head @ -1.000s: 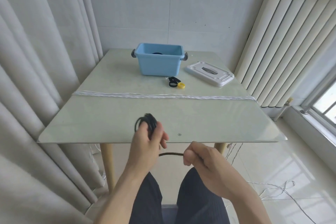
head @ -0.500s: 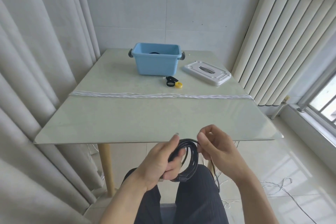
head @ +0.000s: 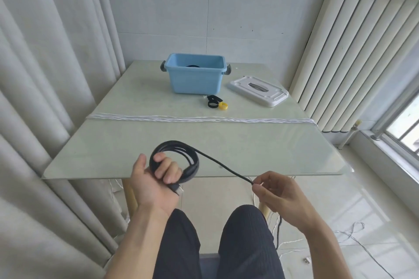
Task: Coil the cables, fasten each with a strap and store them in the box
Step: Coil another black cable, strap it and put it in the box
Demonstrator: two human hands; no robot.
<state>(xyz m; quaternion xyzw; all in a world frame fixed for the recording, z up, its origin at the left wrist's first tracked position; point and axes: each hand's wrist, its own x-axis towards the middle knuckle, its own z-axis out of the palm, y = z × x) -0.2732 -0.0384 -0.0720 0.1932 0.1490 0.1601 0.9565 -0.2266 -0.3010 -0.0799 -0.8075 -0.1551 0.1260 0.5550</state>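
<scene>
My left hand (head: 156, 182) grips a coil of black cable (head: 192, 161) at the table's near edge, fingers curled through the loops, with a plug end poking out below the fist. One strand runs taut from the coil down to my right hand (head: 278, 197), which pinches it between thumb and fingers; the rest of the cable drops below the table. The open blue box (head: 195, 81) stands at the far middle of the table with something dark inside. A black strap (head: 213, 102) and a yellow strap (head: 223, 105) lie just in front of it.
The white box lid (head: 258, 90) lies right of the box. A bundle of white cable (head: 199, 118) stretches across the glass table (head: 260, 149) from side to side. Curtains hang on both sides. White wires trail on the floor at the right.
The coil has risen from my lap to the table edge. My right hand has moved off the coil, down and to the right, drawing one strand out taut.
</scene>
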